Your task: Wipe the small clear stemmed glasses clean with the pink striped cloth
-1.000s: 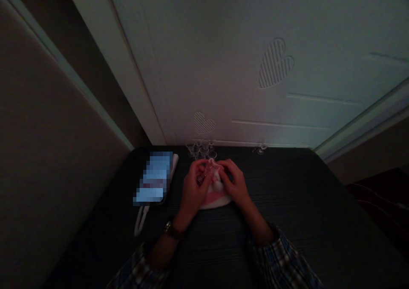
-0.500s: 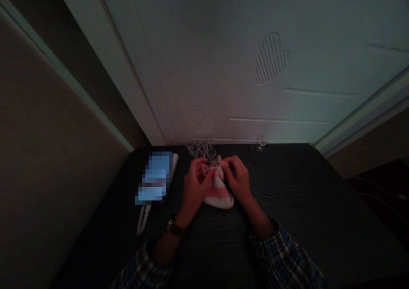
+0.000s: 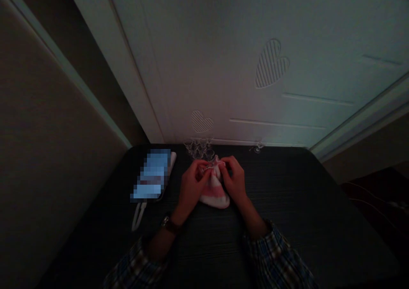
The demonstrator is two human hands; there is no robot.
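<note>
A pink and white cloth (image 3: 214,195) hangs bunched between my two hands, its lower edge spreading over the dark tabletop. My left hand (image 3: 191,183) pinches its gathered top from the left, thumb and fingers pressed together. From the right, my right hand (image 3: 234,176) grips the same gathered top. Something pale and shiny shows between the fingertips, but I cannot tell whether it is glass or a fold of cloth. Just beyond my hands stands a cluster of several small clear stemmed glasses (image 3: 198,147).
One more small stemmed glass (image 3: 258,147) stands apart at the back right, near the white panel (image 3: 223,89) with carved hearts. At left lies a lit phone (image 3: 151,174) with a white cable loop (image 3: 138,216) below it. The dark table (image 3: 281,195) has rounded back corners.
The view has shifted slightly, so everything on the table appears a little farther left. Both hands keep hold of the cloth, with only slight finger movement.
</note>
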